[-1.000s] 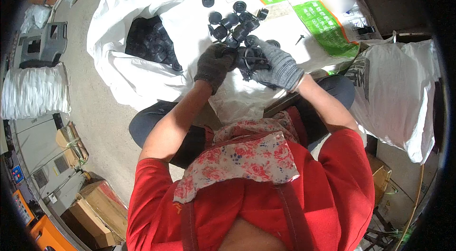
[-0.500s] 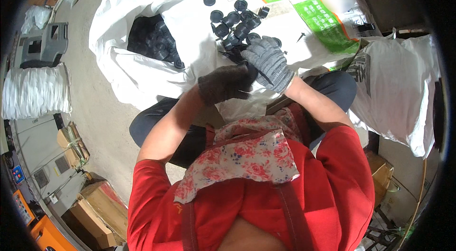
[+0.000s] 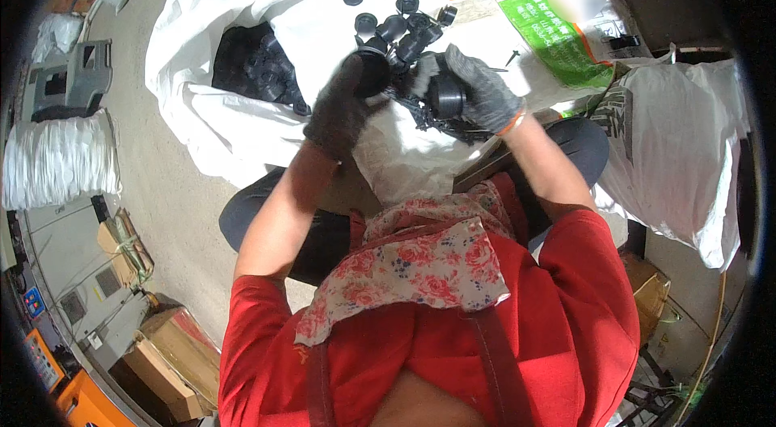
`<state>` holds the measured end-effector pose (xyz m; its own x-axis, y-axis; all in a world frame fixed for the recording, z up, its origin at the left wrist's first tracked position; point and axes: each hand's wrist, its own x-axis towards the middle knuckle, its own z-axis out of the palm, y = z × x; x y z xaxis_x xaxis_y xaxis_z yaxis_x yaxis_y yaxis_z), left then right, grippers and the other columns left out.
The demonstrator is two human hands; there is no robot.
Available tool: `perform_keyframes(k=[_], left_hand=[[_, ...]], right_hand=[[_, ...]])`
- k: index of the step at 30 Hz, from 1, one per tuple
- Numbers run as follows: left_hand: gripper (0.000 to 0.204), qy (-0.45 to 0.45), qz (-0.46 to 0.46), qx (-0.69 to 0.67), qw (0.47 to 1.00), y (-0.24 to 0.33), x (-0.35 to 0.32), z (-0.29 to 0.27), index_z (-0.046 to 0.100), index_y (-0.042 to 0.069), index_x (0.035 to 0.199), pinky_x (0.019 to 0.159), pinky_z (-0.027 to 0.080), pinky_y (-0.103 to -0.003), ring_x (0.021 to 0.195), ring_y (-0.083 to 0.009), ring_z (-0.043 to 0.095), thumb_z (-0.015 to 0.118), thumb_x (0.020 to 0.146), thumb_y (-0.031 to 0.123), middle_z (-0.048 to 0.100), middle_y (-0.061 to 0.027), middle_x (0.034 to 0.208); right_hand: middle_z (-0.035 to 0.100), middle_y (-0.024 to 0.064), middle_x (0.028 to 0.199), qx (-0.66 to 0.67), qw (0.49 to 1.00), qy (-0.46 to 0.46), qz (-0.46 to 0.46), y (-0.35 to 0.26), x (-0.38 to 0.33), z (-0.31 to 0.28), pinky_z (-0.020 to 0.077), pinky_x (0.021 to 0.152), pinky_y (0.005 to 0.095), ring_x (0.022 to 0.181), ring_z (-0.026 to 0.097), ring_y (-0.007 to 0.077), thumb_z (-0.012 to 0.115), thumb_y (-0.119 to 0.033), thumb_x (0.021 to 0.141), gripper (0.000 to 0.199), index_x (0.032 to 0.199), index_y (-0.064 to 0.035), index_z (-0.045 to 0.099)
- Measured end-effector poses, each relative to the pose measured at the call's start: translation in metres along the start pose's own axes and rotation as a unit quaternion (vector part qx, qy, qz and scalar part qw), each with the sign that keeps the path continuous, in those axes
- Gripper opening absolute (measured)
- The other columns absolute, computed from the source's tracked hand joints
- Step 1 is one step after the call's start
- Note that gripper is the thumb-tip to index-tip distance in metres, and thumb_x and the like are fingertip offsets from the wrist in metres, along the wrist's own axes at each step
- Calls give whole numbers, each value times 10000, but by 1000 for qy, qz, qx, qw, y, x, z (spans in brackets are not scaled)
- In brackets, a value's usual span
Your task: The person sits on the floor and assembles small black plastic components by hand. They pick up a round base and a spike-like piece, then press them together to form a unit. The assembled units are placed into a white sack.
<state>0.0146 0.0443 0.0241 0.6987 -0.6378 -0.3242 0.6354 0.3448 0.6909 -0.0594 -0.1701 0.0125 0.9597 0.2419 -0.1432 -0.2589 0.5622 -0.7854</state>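
My left hand (image 3: 343, 108), in a dark glove, grips a round black plastic part (image 3: 373, 71). In a grey glove, my right hand (image 3: 481, 92) holds another round black plastic part (image 3: 446, 96) just beside it. Both hands are raised over a heap of similar black parts (image 3: 440, 116) lying on a white sack sheet (image 3: 323, 23). Several loose black caps (image 3: 396, 19) lie farther out on the sheet. A large open white sack (image 3: 210, 116) to the left holds many more black parts (image 3: 255, 63).
A second white sack (image 3: 679, 152) stands at the right. Green printed bags (image 3: 550, 27) lie at the upper right. Cardboard boxes (image 3: 174, 354) sit at the lower left, a grey machine (image 3: 69, 79) and a white bundle (image 3: 56, 160) at the left.
Both hands have lifted from the heap. My left hand rose from lower down and now holds a black part; the right hand now shows a round part in its grip.
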Motion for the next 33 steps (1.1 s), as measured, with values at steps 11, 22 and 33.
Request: perform_keyframes(k=[11, 22, 33], left_hand=[[377, -73, -28, 52, 996, -5, 5, 2, 562, 110, 1159, 816, 486, -372, 962, -247, 587, 630, 816, 254, 610, -99, 1102], [286, 89, 339, 758, 551, 8, -2, 15, 589, 59, 1010, 782, 443, -425, 828, -318, 556, 658, 740, 126, 588, -128, 879], [527, 99, 285, 706, 641, 2, 15, -9, 583, 41, 1123, 969, 402, -411, 1090, -329, 535, 756, 707, 313, 586, -167, 1105]], right_hand=[[610, 78, 1075, 52, 950, 213, -222, 66, 63, 36, 469, 905, 305, 984, 592, 178, 516, -112, 933, 228, 1142, -24, 536], [607, 148, 1082, -581, 738, 301, -166, 66, 81, -14, 484, 894, 348, 997, 602, 262, 518, 60, 766, 386, 1139, -25, 560], [609, 165, 1118, -780, 584, 87, 208, 76, 10, -127, 451, 922, 375, 1052, 580, 322, 604, -117, 782, 418, 1197, -139, 564]])
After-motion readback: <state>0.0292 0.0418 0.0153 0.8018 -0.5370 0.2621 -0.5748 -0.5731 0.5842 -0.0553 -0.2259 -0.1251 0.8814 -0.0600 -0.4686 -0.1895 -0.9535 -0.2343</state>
